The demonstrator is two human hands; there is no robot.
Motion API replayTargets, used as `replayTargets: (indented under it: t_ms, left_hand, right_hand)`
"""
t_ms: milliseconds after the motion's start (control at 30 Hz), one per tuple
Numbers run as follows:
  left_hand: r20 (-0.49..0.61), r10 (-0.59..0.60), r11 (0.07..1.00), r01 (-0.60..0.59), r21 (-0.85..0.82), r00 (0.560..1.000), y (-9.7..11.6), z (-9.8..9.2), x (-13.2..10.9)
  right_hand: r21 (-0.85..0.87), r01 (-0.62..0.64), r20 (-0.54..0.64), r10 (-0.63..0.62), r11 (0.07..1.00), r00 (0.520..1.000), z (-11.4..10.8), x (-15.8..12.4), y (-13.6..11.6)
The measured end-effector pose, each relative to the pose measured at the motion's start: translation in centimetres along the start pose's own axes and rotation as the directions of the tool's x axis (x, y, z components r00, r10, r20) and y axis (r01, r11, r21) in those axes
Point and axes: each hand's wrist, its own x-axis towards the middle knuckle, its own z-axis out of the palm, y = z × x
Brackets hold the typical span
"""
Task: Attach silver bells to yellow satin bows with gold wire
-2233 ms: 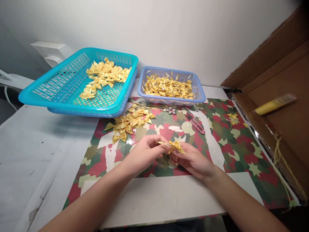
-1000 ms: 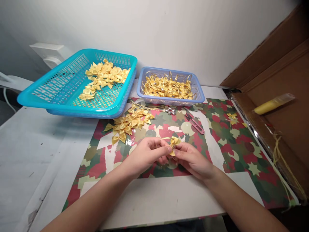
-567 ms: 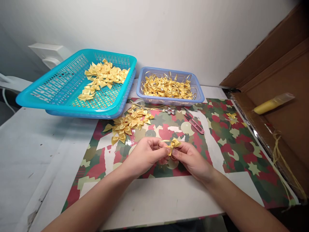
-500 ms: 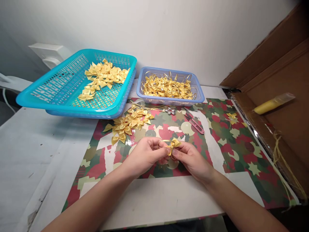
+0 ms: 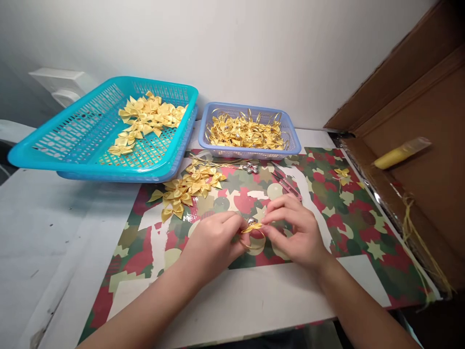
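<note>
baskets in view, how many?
3. A turquoise basket at left, a blue basket directly beneath it, mostly hidden, and a periwinkle basket to their right against the wall. Others could be hidden under the stack.

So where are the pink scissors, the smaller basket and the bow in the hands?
Scissors (image 5: 286, 185): head view, on the pink handle.
Smaller basket (image 5: 250, 152): head view, on its front rim.
Bow (image 5: 255, 226): head view, on its yellow ribbon.

Soft light — dark corner (upper right)
</note>
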Motion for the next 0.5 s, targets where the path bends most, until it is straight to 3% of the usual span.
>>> replayTargets:
  t_ms: [167,500]
  left_hand:
    - [-0.046,0.107,0.989,-0.101,0.107,0.993,0.01,0.08,0.03]
    - [0.012,0.065,0.997,-0.065,-0.048,0.998,0.19,-0.06,-0.21]
  right_hand:
    - [-0.124,0.122,0.080,-0.113,0.985,0.990,0.22,-0.01,-0.21]
    - [-0.152,0.258,0.061,-0.251,0.954,0.966,0.24,0.00,0.22]
